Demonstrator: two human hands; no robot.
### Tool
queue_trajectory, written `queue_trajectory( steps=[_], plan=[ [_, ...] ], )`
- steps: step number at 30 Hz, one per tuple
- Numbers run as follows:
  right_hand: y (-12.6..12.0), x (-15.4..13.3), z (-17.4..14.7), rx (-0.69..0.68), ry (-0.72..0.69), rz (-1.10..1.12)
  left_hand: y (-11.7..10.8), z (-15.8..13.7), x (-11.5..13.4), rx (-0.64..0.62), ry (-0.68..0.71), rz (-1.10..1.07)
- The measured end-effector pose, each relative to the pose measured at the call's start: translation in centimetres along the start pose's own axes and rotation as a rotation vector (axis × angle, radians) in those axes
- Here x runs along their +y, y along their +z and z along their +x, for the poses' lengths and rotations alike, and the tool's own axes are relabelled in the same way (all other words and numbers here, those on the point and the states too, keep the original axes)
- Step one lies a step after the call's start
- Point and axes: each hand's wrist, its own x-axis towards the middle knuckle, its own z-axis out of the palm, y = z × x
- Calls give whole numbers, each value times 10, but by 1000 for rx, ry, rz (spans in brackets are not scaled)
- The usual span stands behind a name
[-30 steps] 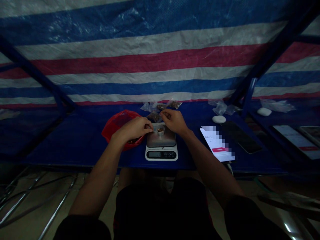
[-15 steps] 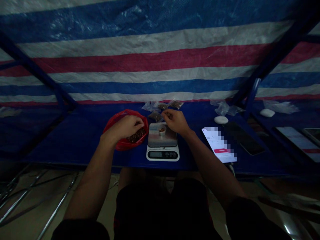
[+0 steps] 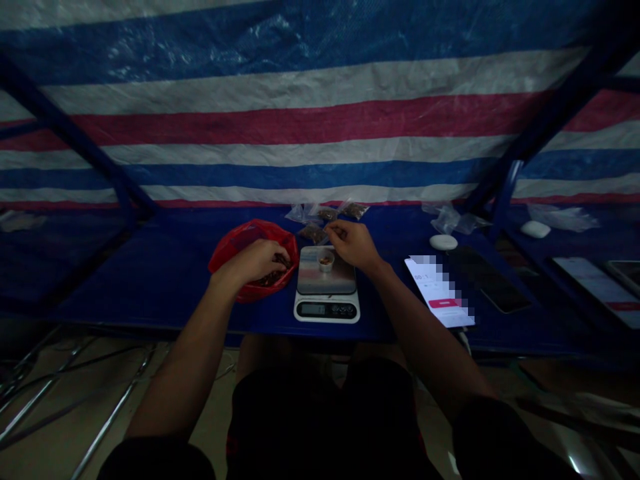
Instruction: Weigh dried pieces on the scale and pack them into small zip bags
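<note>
My left hand [image 3: 258, 260] reaches into a red plastic bag [image 3: 223, 246], its fingers curled down at a heap of small dark brown pieces [image 3: 273, 277]. Whatever sits between those fingertips is hidden. Just right of the bag stands a white digital kitchen scale [image 3: 303, 298] with a metal top. On that top is a small cup [image 3: 326, 267] with a few brown bits in it. My right hand [image 3: 357, 247] is closed in a pinch beside and beyond the cup; anything in its fingertips is too small to make out.
Clear packets of brown pieces [image 3: 313, 233] lie behind the scale. To the right are a lit phone [image 3: 425, 280], a dark phone [image 3: 487, 280], a white case [image 3: 443, 243] and crumpled clear bags [image 3: 447, 219]. A striped tarp [image 3: 300, 127] hangs behind the blue tabletop [image 3: 150, 280].
My left hand has lowered slightly into the brown pieces, its fingers now deeper in the red bag. My right hand keeps nearly the same place and pinch.
</note>
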Motion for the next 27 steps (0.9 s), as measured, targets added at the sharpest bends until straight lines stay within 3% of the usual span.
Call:
queue_trajectory(
  steps=[7,17,27],
  plan=[
    [0,-1,0,-13,8,6,0,-3,-5,-6,24,8],
    [-1,-3,-1,-3,6,23,-22,-8,-7,27,-15,2],
    [-1,-3,0,-10,4,-5,-20,-6,-13,38,-2,-147]
  ],
)
